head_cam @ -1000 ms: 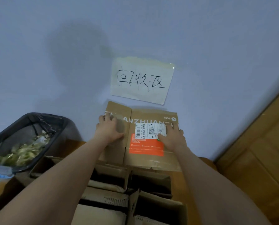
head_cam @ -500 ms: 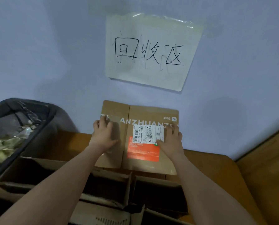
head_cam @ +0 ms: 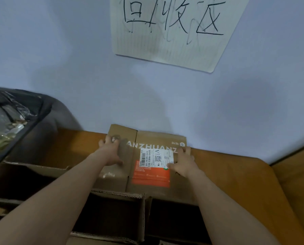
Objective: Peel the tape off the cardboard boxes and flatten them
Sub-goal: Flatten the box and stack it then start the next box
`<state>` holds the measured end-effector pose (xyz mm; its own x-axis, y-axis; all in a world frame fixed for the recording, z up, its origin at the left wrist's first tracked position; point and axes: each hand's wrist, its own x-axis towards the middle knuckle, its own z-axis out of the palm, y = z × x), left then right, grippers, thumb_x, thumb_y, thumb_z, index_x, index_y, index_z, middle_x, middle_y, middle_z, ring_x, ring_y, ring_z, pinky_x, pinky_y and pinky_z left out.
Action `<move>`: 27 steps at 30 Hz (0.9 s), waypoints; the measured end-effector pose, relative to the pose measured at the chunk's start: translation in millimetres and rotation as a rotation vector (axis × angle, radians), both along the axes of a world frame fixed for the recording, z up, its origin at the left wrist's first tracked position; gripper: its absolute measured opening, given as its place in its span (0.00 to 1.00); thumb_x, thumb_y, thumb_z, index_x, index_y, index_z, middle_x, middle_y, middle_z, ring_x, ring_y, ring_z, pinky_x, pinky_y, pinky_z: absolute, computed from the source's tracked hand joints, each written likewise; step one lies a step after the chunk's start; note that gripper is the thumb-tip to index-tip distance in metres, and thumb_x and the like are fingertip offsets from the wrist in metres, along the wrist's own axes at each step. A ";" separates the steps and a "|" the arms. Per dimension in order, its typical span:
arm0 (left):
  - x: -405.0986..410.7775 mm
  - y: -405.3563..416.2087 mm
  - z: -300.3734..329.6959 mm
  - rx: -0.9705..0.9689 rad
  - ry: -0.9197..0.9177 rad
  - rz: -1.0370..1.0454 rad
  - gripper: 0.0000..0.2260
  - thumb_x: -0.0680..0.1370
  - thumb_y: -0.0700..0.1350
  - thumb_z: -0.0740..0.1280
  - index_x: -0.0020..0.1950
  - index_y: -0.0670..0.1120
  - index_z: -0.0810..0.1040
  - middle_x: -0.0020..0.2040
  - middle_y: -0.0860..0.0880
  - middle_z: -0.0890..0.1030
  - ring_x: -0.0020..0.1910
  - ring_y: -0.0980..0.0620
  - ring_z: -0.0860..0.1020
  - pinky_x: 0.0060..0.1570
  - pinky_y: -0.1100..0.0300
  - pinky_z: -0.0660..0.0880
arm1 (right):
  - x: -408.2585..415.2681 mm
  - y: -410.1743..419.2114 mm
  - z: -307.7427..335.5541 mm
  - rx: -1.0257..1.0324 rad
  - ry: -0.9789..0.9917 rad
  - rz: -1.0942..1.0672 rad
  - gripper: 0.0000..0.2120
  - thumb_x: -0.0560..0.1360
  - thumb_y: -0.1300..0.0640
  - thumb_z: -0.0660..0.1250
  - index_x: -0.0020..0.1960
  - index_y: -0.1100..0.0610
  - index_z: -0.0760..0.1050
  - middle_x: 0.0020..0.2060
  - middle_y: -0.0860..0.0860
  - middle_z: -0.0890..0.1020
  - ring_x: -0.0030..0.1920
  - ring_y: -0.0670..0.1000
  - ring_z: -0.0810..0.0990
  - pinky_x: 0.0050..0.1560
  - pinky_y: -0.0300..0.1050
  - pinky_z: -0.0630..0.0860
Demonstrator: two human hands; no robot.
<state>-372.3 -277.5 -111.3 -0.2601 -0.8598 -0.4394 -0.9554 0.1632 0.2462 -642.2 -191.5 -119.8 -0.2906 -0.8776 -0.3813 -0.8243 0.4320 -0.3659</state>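
The flattened cardboard box (head_cam: 148,157) is propped against the wall (head_cam: 94,76) at 12 o'clock, its lower edge on the wooden surface (head_cam: 227,174). It is pressed by the left hand (head_cam: 110,151) at its 9 o'clock side and by the right hand (head_cam: 183,162) at 3 o'clock, fingers spread flat, gripping nothing. The white shipping label (head_cam: 156,158) is touched by the right thumb. Open boxes (head_cam: 112,209) are seen at 6 o'clock, a lined bin (head_cam: 15,117) at 9 o'clock.

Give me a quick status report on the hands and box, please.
Both hands, left and right, pressing flattened cardboard box by the wall. Open boxes nearer, not blocking.
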 end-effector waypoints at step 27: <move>-20.4 19.4 -25.2 0.015 -0.214 -0.222 0.27 0.76 0.52 0.67 0.72 0.47 0.64 0.72 0.44 0.63 0.70 0.46 0.64 0.61 0.49 0.73 | 14.7 1.1 -15.3 0.167 0.090 0.178 0.28 0.78 0.55 0.62 0.75 0.59 0.60 0.76 0.55 0.55 0.75 0.59 0.55 0.73 0.56 0.59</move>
<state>-392.7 -258.2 -136.5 -0.3411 -0.7851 -0.5170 -0.9271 0.3719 0.0468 -627.4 -190.4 -135.1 -0.1762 -0.8451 -0.5048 -0.9190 0.3250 -0.2234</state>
